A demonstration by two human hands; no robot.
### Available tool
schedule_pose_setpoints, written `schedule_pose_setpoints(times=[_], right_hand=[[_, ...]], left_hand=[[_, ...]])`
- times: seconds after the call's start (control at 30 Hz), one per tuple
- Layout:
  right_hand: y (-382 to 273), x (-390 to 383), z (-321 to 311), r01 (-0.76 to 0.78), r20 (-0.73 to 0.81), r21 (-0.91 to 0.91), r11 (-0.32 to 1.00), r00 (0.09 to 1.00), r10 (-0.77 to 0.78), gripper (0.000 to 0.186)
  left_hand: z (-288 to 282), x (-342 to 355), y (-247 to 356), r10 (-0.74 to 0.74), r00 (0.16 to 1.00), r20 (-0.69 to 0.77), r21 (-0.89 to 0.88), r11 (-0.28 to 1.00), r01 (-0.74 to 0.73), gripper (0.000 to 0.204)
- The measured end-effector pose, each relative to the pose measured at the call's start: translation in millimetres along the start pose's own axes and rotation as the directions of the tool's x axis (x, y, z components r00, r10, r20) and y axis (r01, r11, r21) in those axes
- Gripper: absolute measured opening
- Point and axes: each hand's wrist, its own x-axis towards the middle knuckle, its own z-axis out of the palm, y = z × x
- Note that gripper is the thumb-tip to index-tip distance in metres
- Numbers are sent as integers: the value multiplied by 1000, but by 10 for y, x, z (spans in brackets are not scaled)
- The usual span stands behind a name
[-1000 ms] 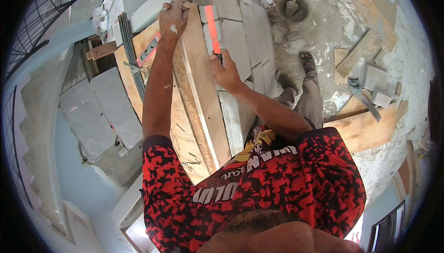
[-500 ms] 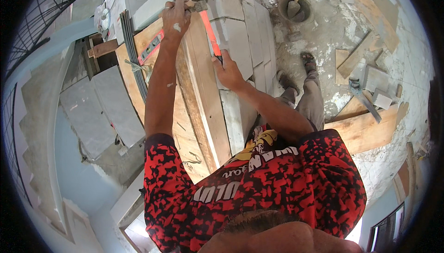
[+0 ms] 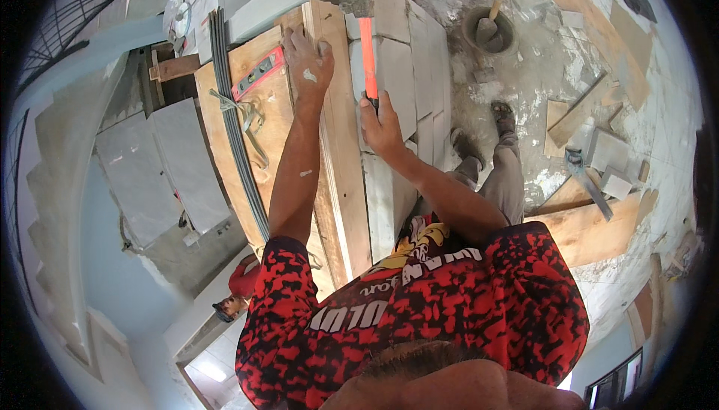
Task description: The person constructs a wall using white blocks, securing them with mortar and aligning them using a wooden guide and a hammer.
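My right hand (image 3: 383, 127) is closed around the dark grip of a hammer with an orange handle (image 3: 368, 54). Its grey, dusty head (image 3: 356, 3) lies over the far end of the light block wall. To its left, my left hand (image 3: 307, 64) lies on the wooden boards (image 3: 338, 133), fingers apart and holding nothing. Pale dust or mortar marks its back. A red spirit level (image 3: 258, 73) rests on the wood beside the left fingers. Farther left runs a tied bundle of dark rods (image 3: 227, 103).
Light blocks (image 3: 393, 73) form a low wall right of the boards. A bucket (image 3: 504, 39) with a trowel (image 3: 488, 26) stands on the floor. Offcuts, a handsaw (image 3: 592, 185) and a plank (image 3: 595, 226) lie to the right. Another person (image 3: 243, 286) is at lower left.
My left hand has come back from the far block's end onto the boards, its fingers now spread. The hammer has shifted right and swung more upright. A person has appeared at lower left.
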Motion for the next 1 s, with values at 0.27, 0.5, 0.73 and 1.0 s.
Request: schedule_pose_setpoints(times=[0.27, 0.5, 0.73, 1.0], right_hand=[[-182, 63, -13, 35, -56, -134, 990, 998, -43, 29], [-211, 139, -118, 138, -48, -235, 962, 987, -153, 29], [-384, 153, -198, 66, -79, -143, 988, 994, -78, 30], [58, 117, -17, -54, -14, -94, 994, 999, 53, 32]], left_hand=[[2, 12, 74, 35, 999, -29, 103, 994, -32, 57], [3, 11, 88, 31, 999, -27, 178, 984, -26, 55], [25, -11, 127, -7, 999, -52, 187, 982, 17, 55], [26, -4, 132, -5, 999, -42, 202, 979, 13, 54]])
